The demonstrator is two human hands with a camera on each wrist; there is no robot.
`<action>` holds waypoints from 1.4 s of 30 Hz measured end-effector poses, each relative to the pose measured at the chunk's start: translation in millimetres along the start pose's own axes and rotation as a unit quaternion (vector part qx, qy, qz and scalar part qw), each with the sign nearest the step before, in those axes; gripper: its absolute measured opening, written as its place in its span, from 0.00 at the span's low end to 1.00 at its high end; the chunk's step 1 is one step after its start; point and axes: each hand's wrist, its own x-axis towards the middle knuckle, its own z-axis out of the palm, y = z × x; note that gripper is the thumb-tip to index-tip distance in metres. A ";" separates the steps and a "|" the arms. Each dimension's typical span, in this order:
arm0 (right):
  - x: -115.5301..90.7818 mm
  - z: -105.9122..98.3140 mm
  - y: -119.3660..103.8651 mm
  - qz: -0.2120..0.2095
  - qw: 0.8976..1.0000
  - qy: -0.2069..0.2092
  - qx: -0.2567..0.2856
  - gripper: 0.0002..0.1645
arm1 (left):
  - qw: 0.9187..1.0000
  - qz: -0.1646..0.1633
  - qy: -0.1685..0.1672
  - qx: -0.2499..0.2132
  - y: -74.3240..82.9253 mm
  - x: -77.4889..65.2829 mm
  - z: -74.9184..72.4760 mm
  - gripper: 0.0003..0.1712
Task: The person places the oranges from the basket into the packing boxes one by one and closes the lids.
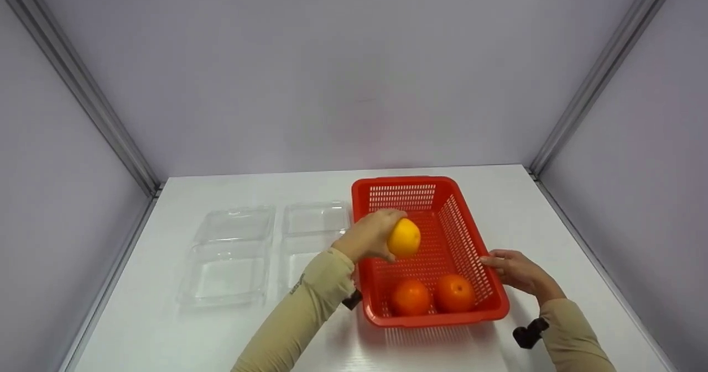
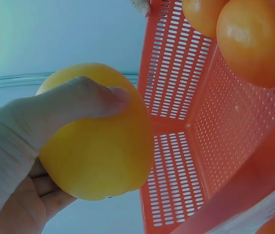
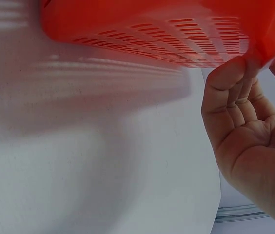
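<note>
Left hand (image 1: pixel 369 236): grips yellow fruit (image 1: pixel 406 239) above red basket (image 1: pixel 431 321)
Right hand (image 1: pixel 517 271): pinches basket's rim
Clear trays (image 1: pixel 229 272): leftward, nearer left hand

- Table (image 1: pixel 144 333): rear panel (image 1: pixel 343 84) behind its back edge; side panels beyond its left and right edges.
- Basket (image 1: pixel 428 321): right half of the table.
- Left container (image 1: pixel 229 272): toward the table's left edge.
- Right container (image 1: pixel 315 220): between the left container and the basket.
- Two fruits (image 1: pixel 411 297): side by side in the basket, along its front edge.
- Held fruit (image 1: pixel 404 238): in the left hand (image 1: pixel 371 236), above the basket, behind the two fruits.
- Right hand (image 1: pixel 517 271): at the basket's right rim.
</note>
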 end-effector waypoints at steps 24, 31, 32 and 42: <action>4.6 5.7 -3.2 -0.016 1.000 -0.020 0.006 0.10 | 0.999 0.014 0.029 -0.032 -18.2 -15.0 -8.5 0.50; 5.0 5.0 -0.1 -0.012 1.000 -0.013 0.010 0.09 | 0.998 0.020 0.043 -0.039 -26.8 -22.1 -10.6 0.50; 4.5 5.0 0.2 -0.011 1.000 -0.012 0.009 0.09 | 0.998 0.019 0.044 -0.041 -27.8 -22.9 -10.7 0.51; 1.2 2.8 0.7 -0.015 1.000 -0.018 0.015 0.09 | 0.997 0.012 0.044 -0.058 -34.6 -28.6 -10.3 0.50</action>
